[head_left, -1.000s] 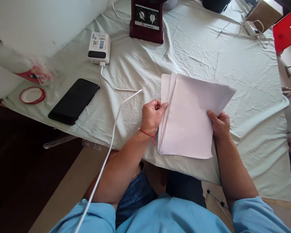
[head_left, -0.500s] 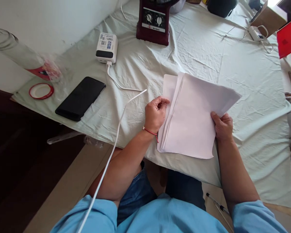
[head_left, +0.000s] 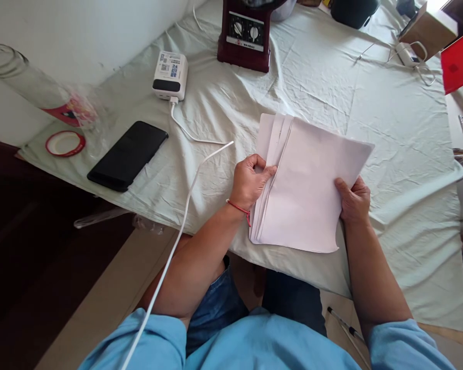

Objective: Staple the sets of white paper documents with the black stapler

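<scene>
A stack of white paper sheets lies tilted between my hands over the near edge of the cloth-covered table. Its left edges are fanned out a little, so several sheets show there. My left hand, with a red string bracelet at the wrist, pinches the left edge, thumb on top and the other fingertips hidden underneath. At the right edge my right hand grips the sheets, its thumb lying on the top page and its fingers below.
Left of the papers, a white cable runs from a white power bank towards me. A black phone, a red-rimmed tape roll and a clear jar sit farther left. A dark red appliance stands behind.
My left thumb has moved right onto the upper sheets and now presses them. The stack's upper right corner has shifted left, and more fanned sheet edges show at the left.
</scene>
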A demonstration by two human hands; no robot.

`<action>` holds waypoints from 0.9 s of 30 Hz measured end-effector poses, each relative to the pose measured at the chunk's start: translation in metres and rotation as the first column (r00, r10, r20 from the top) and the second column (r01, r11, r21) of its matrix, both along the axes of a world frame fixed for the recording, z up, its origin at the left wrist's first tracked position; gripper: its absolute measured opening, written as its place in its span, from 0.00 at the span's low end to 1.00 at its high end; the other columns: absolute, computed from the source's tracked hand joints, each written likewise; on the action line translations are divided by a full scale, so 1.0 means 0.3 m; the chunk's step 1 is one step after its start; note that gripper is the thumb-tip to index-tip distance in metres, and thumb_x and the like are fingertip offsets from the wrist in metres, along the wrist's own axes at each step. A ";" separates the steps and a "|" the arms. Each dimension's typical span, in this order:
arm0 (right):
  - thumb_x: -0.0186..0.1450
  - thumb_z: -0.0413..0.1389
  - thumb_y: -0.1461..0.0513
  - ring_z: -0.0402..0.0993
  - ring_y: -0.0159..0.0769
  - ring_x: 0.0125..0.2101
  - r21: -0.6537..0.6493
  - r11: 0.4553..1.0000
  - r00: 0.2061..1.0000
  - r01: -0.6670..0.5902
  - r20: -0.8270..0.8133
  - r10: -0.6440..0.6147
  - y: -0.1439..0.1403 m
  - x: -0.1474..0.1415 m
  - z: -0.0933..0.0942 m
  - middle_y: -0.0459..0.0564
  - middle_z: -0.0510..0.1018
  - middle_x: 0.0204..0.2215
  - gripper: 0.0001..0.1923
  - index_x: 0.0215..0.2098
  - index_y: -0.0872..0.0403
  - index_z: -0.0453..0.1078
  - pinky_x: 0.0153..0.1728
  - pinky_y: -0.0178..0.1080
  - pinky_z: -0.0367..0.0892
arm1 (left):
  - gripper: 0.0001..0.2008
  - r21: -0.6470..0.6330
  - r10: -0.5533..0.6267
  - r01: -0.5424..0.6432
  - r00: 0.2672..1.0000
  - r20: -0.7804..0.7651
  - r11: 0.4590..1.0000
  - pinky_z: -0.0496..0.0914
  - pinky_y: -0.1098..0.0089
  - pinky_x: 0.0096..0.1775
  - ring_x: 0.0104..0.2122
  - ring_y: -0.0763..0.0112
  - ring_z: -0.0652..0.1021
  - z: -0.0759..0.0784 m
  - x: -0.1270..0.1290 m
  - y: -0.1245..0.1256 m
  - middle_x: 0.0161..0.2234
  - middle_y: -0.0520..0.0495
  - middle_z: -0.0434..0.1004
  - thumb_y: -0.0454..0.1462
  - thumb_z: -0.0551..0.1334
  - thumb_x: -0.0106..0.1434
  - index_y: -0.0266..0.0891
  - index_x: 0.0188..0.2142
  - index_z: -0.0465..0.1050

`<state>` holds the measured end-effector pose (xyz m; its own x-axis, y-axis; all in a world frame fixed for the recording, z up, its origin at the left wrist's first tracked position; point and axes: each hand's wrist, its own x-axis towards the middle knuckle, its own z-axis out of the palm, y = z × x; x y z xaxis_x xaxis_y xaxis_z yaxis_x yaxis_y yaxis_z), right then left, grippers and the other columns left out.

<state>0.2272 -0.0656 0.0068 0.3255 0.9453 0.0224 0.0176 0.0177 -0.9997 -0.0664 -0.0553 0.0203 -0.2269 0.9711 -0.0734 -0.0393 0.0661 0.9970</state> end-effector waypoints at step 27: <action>0.52 0.81 0.43 0.75 0.32 0.32 0.024 0.998 0.997 0.050 0.050 -0.051 0.015 0.005 0.005 0.44 0.84 0.34 0.27 0.35 0.50 0.78 0.35 0.34 0.75 | 0.10 0.110 0.022 -0.007 0.990 -0.139 0.994 0.69 0.69 0.40 0.30 0.74 0.73 0.029 0.002 -0.012 0.29 0.57 0.74 0.28 0.71 0.62 0.42 0.34 0.73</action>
